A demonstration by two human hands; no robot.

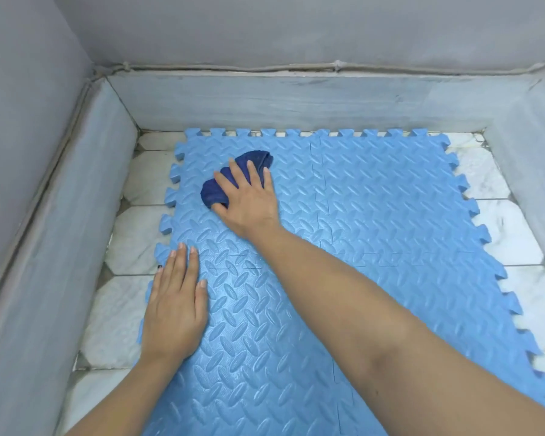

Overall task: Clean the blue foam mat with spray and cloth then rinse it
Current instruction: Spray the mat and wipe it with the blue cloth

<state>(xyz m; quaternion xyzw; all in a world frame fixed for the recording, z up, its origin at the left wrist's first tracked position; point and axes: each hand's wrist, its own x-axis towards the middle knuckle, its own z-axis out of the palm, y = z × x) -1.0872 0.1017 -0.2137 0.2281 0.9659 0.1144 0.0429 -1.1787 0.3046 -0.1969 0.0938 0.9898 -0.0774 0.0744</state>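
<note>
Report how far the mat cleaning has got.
Done: cannot tell whether spraying happened; no spray bottle is in view. In hand: the right hand presses a dark blue cloth on the blue foam mat, while the left hand lies flat at its left edge. Left: the rest of the wiping, then the rinse.

1. One view only, from the person's head, looking forward and steeply down.
2. It sits close above the mat (pixel 390 215), which fills the middle and lower frame.
3. Grey walls (pixel 265 26) cross the top and left edges.
</note>
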